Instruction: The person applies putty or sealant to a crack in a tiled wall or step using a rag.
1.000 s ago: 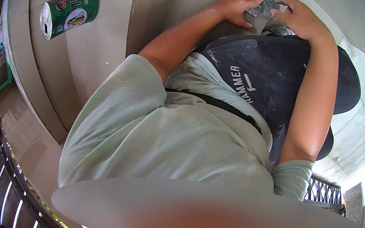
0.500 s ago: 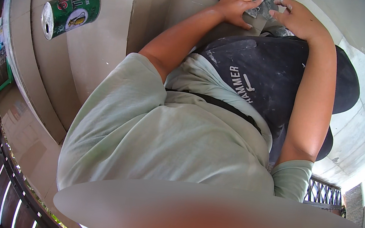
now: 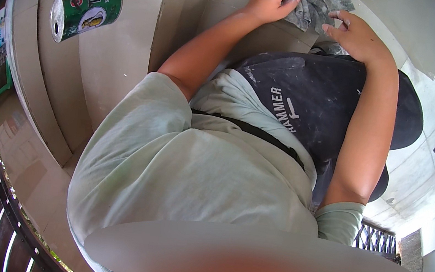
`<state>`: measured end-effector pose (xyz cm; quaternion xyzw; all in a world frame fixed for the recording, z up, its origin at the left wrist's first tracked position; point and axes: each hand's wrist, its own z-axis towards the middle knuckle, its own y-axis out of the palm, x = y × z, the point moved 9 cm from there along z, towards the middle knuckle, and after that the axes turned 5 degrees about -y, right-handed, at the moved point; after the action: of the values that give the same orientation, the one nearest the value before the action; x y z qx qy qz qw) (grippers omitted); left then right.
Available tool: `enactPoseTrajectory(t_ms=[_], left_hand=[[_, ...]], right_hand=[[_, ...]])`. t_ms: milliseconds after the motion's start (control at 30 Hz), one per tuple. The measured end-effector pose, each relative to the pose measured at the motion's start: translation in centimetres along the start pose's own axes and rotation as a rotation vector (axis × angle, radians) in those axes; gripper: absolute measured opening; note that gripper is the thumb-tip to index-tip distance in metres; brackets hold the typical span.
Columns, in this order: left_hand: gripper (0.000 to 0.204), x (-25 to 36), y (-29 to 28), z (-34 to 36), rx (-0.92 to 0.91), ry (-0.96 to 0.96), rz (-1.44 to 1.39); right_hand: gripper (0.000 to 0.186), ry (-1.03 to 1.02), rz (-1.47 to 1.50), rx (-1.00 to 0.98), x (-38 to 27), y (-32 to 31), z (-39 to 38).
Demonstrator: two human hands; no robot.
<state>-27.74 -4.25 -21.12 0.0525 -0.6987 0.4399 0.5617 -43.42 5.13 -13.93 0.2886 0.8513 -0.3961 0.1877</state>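
Fingers of the left hand (image 3: 269, 1) clutch a crumpled grey rag (image 3: 308, 4); right hand (image 3: 356, 36) spread.

Single head-worn fisheye view, looking steeply down the person's own torso, close up, beige tiled steps (image 3: 112, 54) beyond

I see my left hand (image 3: 269, 1) gripping a grey rag (image 3: 308, 4) on beige tiles (image 3: 122, 61), right hand (image 3: 356, 36) just beside the rag, a green can (image 3: 85, 10) well left of it.
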Motion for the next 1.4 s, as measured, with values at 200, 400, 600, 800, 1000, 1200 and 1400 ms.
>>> enactPoseTrajectory(t_ms=[200,400,600,800,1000,1200,1400], left_hand=[[0.032,0.6,2.8,-3.3,-0.036,-0.042,0.425],[0.037,1.7,5.0,-4.8,-0.157,0.003,0.252],[0.020,1.0,4.3,-5.3,-0.171,-0.150,-0.498],[0.024,2.7,2.8,-3.8,-0.102,-0.347,-0.902],[0.021,5.2,0.7,-2.6,0.039,-0.358,-0.841],[0.021,5.2,0.3,-2.0,0.098,-0.232,-0.916],[0.016,4.4,0.2,-1.2,0.124,-0.271,-0.819]], right_hand=[[0.061,0.008,0.042,-0.004,-0.1,0.6,-0.6],[0.057,-0.026,0.005,0.088,-0.6,-1.1,-2.7],[0.048,-0.172,0.050,0.188,-1.5,-1.1,-2.0],[0.038,-0.240,0.119,0.225,-3.7,-1.4,-1.5],[0.028,-0.321,0.317,0.253,-5.8,-2.3,-0.5],[0.003,-0.226,0.697,0.234,-6.3,-2.7,-1.1],[0.007,-0.064,0.787,0.221,-5.7,-2.9,-1.9]])
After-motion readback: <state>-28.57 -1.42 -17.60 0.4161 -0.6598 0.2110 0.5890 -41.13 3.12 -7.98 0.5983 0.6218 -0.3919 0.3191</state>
